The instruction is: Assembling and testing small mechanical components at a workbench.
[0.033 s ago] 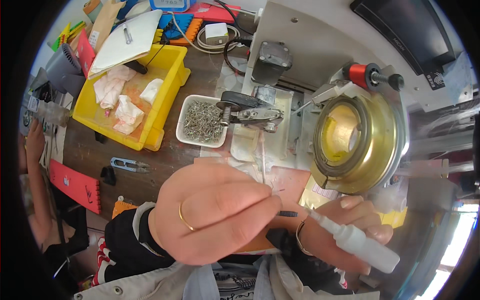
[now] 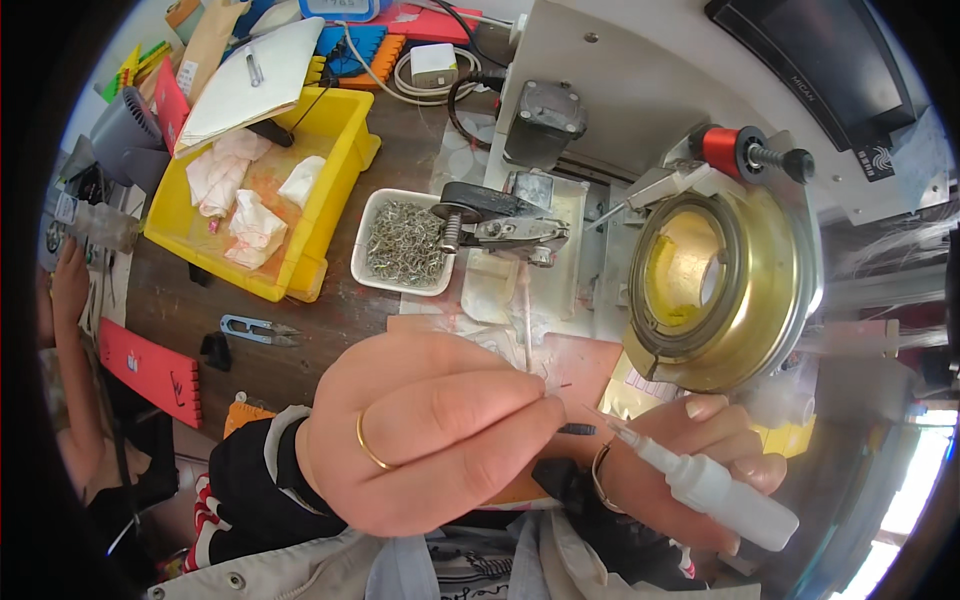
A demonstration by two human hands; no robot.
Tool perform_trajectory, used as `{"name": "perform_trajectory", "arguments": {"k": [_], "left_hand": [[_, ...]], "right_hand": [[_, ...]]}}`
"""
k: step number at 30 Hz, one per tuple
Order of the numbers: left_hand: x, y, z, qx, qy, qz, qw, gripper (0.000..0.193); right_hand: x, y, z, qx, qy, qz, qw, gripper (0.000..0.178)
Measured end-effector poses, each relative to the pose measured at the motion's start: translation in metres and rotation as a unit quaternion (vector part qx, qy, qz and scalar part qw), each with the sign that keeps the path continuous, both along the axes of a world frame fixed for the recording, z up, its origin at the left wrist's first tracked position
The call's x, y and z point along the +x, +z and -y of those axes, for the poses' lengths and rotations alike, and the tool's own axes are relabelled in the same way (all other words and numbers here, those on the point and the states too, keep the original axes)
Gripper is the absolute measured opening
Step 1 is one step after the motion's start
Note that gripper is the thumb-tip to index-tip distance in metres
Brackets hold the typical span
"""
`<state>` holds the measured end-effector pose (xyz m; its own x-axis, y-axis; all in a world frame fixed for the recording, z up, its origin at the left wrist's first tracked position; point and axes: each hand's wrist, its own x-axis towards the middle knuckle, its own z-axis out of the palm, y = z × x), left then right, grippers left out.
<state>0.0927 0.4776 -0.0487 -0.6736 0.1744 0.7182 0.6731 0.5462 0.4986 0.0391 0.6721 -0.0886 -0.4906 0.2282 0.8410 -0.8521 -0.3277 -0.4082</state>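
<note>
Hands (image 2: 430,440) curl, the right (image 2: 700,437) holding a smooth, taper-necked white bottle (image 2: 738,507).

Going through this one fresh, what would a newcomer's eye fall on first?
Probably the left hand, large at lower centre with a gold ring, and the white bottle in the right hand beside it. Next, the brass drum at right and the yellow bin at upper left.

Lettering (image 2: 803,89) marks the black monitor (image 2: 835,55), digits (image 2: 352,3) the blue device (image 2: 340,15).
</note>
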Motion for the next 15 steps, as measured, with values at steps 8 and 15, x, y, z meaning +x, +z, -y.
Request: {"name": "perform_trajectory", "arguments": {"k": [8, 15], "left_hand": [[-0.0018, -0.0021, 0.0007, -0.011, -0.02, -0.001, 1.0, 0.03], [-0.0017, 0.0003, 0.0015, -0.024, -0.02, -0.004, 1.0, 0.031]], "right_hand": [[-0.0014, -0.0029, -0.0003, 0.008, -0.011, 0.0, 1.0, 0.054], [-0.002, -0.0041, -0.0009, 0.012, -0.019, -0.007, 1.0, 0.057]]}}
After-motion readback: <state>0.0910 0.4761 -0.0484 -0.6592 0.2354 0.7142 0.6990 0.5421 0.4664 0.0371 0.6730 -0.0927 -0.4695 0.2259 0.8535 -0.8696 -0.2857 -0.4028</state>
